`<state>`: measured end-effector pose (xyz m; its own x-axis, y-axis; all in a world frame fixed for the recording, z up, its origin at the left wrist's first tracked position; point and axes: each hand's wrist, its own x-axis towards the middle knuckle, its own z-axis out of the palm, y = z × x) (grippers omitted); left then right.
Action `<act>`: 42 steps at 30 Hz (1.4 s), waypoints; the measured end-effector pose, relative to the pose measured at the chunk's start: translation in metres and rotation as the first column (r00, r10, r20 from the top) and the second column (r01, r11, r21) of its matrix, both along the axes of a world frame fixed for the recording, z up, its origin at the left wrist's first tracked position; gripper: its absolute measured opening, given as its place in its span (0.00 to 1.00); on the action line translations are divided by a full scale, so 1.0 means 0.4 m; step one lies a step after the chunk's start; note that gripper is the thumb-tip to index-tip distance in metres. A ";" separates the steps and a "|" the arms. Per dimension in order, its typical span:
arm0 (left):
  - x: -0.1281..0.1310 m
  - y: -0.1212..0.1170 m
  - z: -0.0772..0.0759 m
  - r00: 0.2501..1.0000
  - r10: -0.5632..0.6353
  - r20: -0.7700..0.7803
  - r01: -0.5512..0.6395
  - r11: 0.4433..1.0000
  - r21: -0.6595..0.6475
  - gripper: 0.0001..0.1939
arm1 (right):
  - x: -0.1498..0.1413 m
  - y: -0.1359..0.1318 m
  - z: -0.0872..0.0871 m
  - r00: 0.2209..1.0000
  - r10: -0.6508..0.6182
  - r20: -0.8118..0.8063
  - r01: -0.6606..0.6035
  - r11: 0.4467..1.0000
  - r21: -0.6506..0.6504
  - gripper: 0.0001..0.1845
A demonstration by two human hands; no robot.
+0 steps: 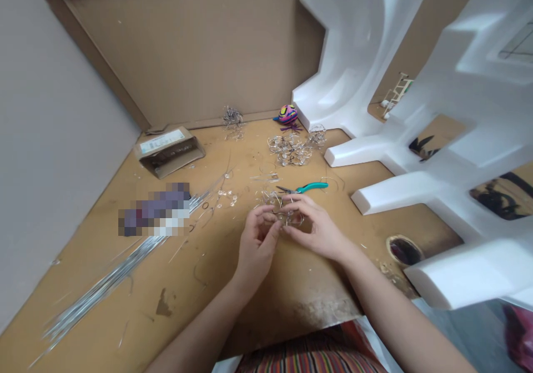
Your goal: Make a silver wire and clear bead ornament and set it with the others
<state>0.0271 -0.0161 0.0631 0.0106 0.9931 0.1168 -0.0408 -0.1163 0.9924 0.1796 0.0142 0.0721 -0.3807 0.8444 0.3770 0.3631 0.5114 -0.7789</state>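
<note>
Near the middle of the table, my left hand (259,240) and my right hand (315,226) pinch a small piece of bent wire (287,217) between them. Fingertips of both hands meet around it, and they hide part of its shape. Just beyond my right hand lie teal-handled pliers (311,187), jaws pointing left. Further back, a tangled cluster of bent wire pieces with clear beads (290,150) rests on the table. Several loose clear beads (227,197) are scattered left of my hands.
A bundle of straight wires (112,273) stretches across the left side, beside a blurred purple object (156,209). An open cardboard box (170,154) stands at back left. A colourful striped item (287,114) lies by the back wall. Large white moulded panels (383,195) block the right side.
</note>
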 end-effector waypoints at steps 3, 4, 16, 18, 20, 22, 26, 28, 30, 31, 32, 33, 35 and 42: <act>-0.017 0.005 0.004 0.997 0.038 -0.072 -0.032 0.997 0.074 0.13 | 0.001 0.000 0.003 0.996 -0.019 -0.086 0.014 0.998 -0.054 0.11; -0.024 0.008 0.006 0.996 0.044 -0.082 -0.036 0.995 0.093 0.13 | 0.003 0.001 0.004 0.991 -0.044 -0.123 0.035 0.997 -0.072 0.10; -0.058 0.036 0.021 0.972 -0.203 -0.116 0.205 0.979 0.010 0.13 | 0.033 0.003 0.020 0.996 -0.077 0.033 0.069 0.977 0.202 0.15; -0.058 0.035 0.021 0.959 -0.229 -0.165 0.233 0.972 0.006 0.13 | 0.032 -0.002 0.023 0.980 -0.072 0.183 0.029 0.973 0.230 0.19; -0.059 0.034 0.017 0.943 -0.250 -0.220 0.257 0.966 0.003 0.13 | 0.030 -0.005 0.027 0.940 -0.106 0.325 0.021 0.967 0.253 0.20; -0.059 0.033 0.011 0.922 -0.270 -0.276 0.283 0.959 0.009 0.14 | 0.027 -0.008 0.032 0.894 -0.111 0.433 -0.006 0.966 0.260 0.19; -0.053 0.029 -0.003 0.873 -0.285 -0.396 0.328 0.944 0.044 0.16 | 0.023 -0.016 0.038 0.829 -0.089 0.552 -0.031 0.978 0.205 0.16; -0.050 0.026 -0.007 0.844 -0.280 -0.458 0.341 0.938 0.055 0.18 | 0.021 -0.020 0.036 0.801 -0.108 0.589 -0.008 0.982 0.191 0.15; -0.047 0.024 -0.010 0.815 -0.268 -0.514 0.348 0.935 0.065 0.19 | 0.020 -0.022 0.033 0.780 -0.127 0.613 0.018 0.983 0.180 0.12; -0.046 0.024 -0.011 0.801 -0.255 -0.541 0.346 0.935 0.072 0.19 | 0.019 -0.022 0.031 0.776 -0.129 0.617 0.028 0.985 0.170 0.10; -0.045 0.025 -0.012 0.787 -0.236 -0.570 0.339 0.937 0.080 0.19 | 0.019 -0.021 0.030 0.778 -0.125 0.615 0.034 0.987 0.158 0.08; -0.043 0.025 -0.014 0.773 -0.207 -0.600 0.322 0.942 0.090 0.19 | 0.019 -0.019 0.029 0.787 -0.122 0.605 0.041 0.988 0.146 0.07; -0.040 0.028 -0.019 0.749 -0.104 -0.654 0.247 0.960 0.130 0.19 | 0.020 -0.013 0.029 0.818 -0.116 0.563 0.053 0.990 0.128 0.03; -0.037 0.026 -0.023 0.697 0.254 -0.671 0.085 0.899 0.429 0.07 | 0.019 -0.007 0.019 0.936 -0.135 0.324 0.117 0.990 0.077 0.10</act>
<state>0.0123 -0.0056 0.0540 0.1754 0.8540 0.4899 0.6684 -0.4686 0.5777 0.1874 0.0115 0.0798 -0.3828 0.8749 0.2967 0.6575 0.4837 -0.5777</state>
